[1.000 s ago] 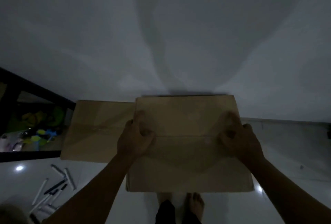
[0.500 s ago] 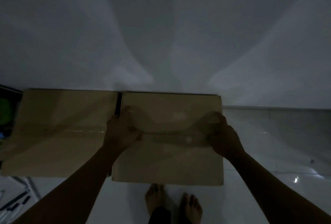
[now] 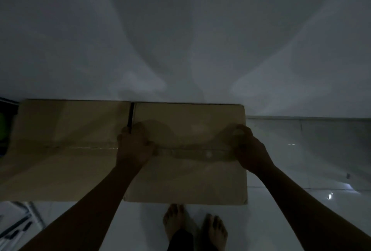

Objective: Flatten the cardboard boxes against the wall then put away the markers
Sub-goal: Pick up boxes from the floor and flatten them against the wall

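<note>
So I hold the right box up against the wall with both hands.

My left hand grips the left edge of the right box, fingers curled round it, and my right hand grips its right edge the same way. It stands on the floor at the wall, long side going left to right, just beside the left box. A thin dark gap sits between them. I think I push the far side flat next. The markers lie near and far left, closer to my left hand.
</note>
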